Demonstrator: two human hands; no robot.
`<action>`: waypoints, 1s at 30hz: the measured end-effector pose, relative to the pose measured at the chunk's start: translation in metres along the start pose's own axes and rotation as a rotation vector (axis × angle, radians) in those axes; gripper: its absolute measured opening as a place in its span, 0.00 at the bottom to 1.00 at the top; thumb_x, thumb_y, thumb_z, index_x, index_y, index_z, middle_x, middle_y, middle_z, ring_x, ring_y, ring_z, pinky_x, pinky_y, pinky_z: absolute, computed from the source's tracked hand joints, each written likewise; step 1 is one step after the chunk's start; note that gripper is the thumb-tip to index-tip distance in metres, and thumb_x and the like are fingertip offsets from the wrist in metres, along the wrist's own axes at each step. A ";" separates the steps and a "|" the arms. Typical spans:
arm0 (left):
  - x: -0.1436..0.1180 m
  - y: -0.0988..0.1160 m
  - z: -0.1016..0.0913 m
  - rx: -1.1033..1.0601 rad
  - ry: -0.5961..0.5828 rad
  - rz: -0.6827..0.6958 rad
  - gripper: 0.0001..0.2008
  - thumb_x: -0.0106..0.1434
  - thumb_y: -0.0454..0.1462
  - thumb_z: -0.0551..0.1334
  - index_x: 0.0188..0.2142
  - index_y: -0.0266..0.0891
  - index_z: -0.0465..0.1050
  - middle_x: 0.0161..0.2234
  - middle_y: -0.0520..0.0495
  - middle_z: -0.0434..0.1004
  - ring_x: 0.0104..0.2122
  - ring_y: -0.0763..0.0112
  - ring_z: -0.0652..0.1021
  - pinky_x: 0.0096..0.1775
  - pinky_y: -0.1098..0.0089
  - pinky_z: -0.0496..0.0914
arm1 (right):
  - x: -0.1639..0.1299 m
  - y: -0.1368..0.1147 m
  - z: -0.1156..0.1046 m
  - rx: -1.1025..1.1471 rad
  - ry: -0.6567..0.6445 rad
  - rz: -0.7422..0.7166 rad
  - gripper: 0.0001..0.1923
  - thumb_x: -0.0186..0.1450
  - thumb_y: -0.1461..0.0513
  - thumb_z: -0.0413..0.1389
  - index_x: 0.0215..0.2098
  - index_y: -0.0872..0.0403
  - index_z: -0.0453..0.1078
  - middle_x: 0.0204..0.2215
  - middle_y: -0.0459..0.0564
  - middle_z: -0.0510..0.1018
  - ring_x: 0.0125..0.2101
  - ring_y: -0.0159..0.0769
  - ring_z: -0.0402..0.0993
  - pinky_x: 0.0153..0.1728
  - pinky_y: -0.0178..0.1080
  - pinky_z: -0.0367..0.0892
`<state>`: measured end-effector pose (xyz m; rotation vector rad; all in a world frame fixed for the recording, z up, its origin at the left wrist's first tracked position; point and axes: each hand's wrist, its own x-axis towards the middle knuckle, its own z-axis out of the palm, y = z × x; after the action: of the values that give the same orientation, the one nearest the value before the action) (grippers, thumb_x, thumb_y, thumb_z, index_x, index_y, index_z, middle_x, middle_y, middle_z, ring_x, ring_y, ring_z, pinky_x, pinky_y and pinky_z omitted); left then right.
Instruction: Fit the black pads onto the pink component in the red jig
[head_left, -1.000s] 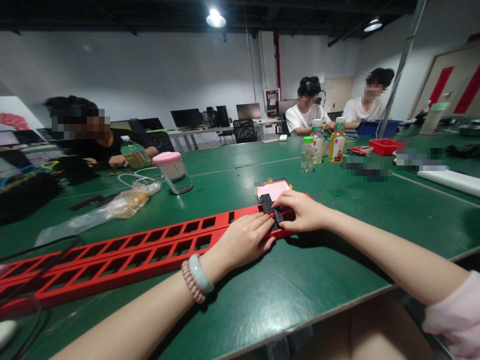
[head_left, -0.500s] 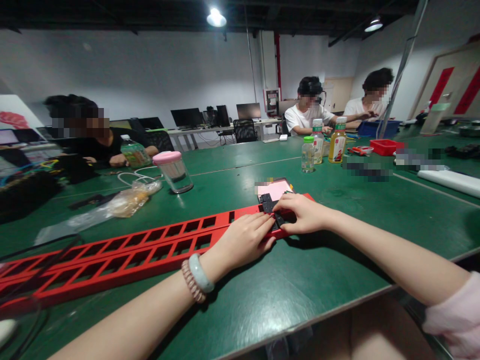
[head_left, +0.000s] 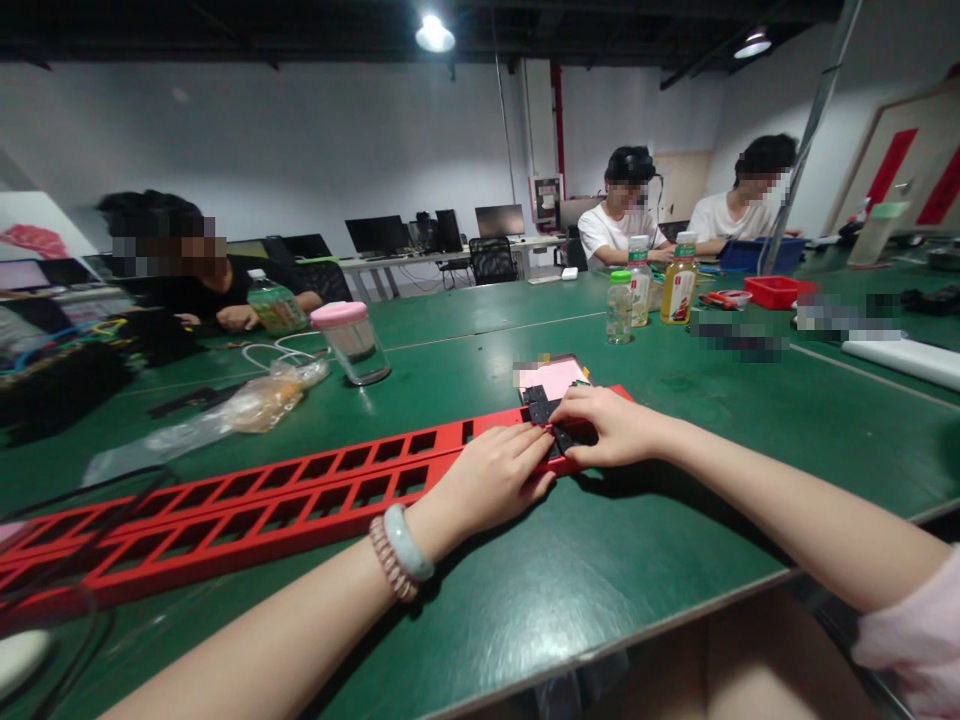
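Note:
A long red slotted frame (head_left: pixel 322 477), with two rows of rectangular openings, lies slantwise across the green table. My left hand (head_left: pixel 499 465) rests over its right part, fingers laid together on top and thumb against the front side, holding it. At the frame's right end, my right hand (head_left: pixel 611 425) curls its thumb and fingers around a small black plastic part (head_left: pixel 561 440) set in the frame. Another black piece (head_left: pixel 538 408) sits just behind, at the back edge. The fingertips of both hands nearly meet, and they partly cover the black part.
Behind the frame lies a phone-like slab with a pink surface (head_left: pixel 559 378). A pink-lidded jar (head_left: pixel 351 342), a plastic bag (head_left: pixel 259 400) and drink bottles (head_left: pixel 679 285) stand or lie farther back. Dark cables (head_left: pixel 97 540) cross the frame's left end. Co-workers sit across the table.
My hands keep almost the same pose on the frame and black part. The view has shifted slightly. A co-worker at the back right has drawn an outstretched arm back.

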<state>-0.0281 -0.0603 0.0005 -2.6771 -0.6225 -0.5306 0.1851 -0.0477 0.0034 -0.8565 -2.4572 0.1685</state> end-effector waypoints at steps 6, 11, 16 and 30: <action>-0.001 -0.001 0.001 -0.008 -0.019 -0.003 0.16 0.61 0.39 0.56 0.47 0.34 0.66 0.45 0.40 0.73 0.45 0.61 0.74 0.45 0.61 0.69 | -0.001 -0.002 0.000 -0.005 0.008 0.018 0.18 0.54 0.57 0.58 0.41 0.57 0.70 0.34 0.52 0.71 0.37 0.39 0.67 0.38 0.40 0.63; -0.001 -0.001 0.001 -0.001 -0.016 -0.003 0.16 0.61 0.39 0.56 0.47 0.34 0.66 0.44 0.40 0.73 0.44 0.61 0.74 0.45 0.61 0.69 | -0.001 -0.004 -0.001 0.017 0.011 0.021 0.18 0.54 0.59 0.58 0.41 0.58 0.70 0.34 0.53 0.71 0.36 0.37 0.67 0.38 0.38 0.63; -0.001 -0.001 0.001 -0.002 0.003 0.006 0.16 0.60 0.39 0.57 0.46 0.34 0.66 0.43 0.40 0.74 0.43 0.61 0.75 0.44 0.61 0.70 | -0.001 -0.002 -0.001 0.056 -0.004 0.050 0.19 0.54 0.59 0.59 0.42 0.59 0.70 0.35 0.53 0.71 0.36 0.37 0.67 0.38 0.38 0.63; -0.001 -0.002 0.003 -0.008 -0.005 0.003 0.16 0.61 0.40 0.56 0.46 0.34 0.66 0.44 0.40 0.74 0.44 0.61 0.74 0.44 0.61 0.70 | 0.000 -0.004 -0.004 0.080 -0.029 0.053 0.18 0.55 0.61 0.58 0.43 0.59 0.70 0.37 0.53 0.73 0.37 0.37 0.68 0.40 0.38 0.62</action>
<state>-0.0284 -0.0579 -0.0023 -2.6870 -0.6190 -0.5269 0.1848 -0.0517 0.0075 -0.8902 -2.4380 0.2987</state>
